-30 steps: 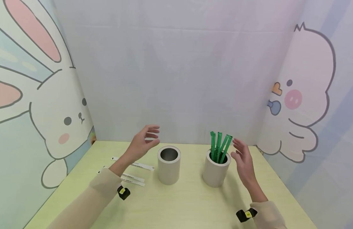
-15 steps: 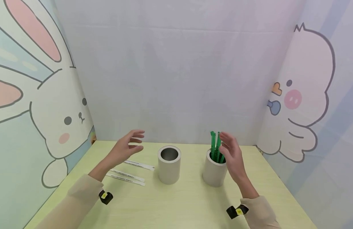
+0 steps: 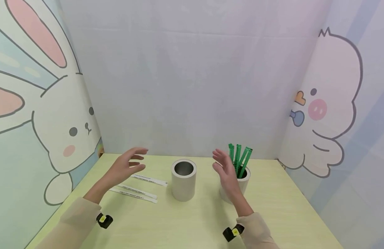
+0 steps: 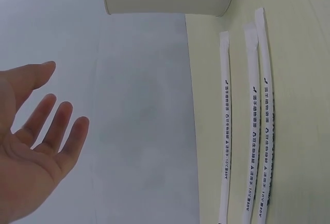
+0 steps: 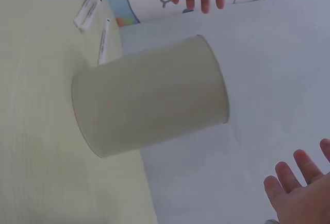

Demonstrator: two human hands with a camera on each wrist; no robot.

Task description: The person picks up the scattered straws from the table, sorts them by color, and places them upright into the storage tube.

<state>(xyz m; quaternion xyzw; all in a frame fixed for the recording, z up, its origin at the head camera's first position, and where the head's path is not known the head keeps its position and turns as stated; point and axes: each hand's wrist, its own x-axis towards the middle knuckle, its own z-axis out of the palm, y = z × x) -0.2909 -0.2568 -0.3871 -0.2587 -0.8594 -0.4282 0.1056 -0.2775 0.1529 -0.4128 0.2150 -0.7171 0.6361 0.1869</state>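
My left hand (image 3: 124, 167) hovers over the left side of the table, fingers spread and loosely bent, holding nothing. Beneath and beside it lie three white paper-wrapped straws (image 4: 253, 126) with dark printing. In the middle stands an upright beige cylindrical holder (image 3: 183, 185), its dark inside bare from above. My right hand (image 3: 226, 173), relaxed and holding nothing, is raised between that holder and a second beige holder (image 3: 245, 183), which it partly covers in the head view. Several green-wrapped sticks (image 3: 246, 159) stand in this second holder. The right wrist view shows the middle holder (image 5: 149, 95) close by.
A pale yellow wood-grain table (image 3: 179, 228) bears everything. A plain grey-white cloth wall (image 3: 192, 93) closes off the back. Side panels carry a cartoon rabbit (image 3: 55, 138) on the left and a cartoon chick (image 3: 331, 90) on the right.
My right hand has moved left, from the right of the green sticks, across them, to their left side. My left hand has drawn back to the left, away from the middle holder.
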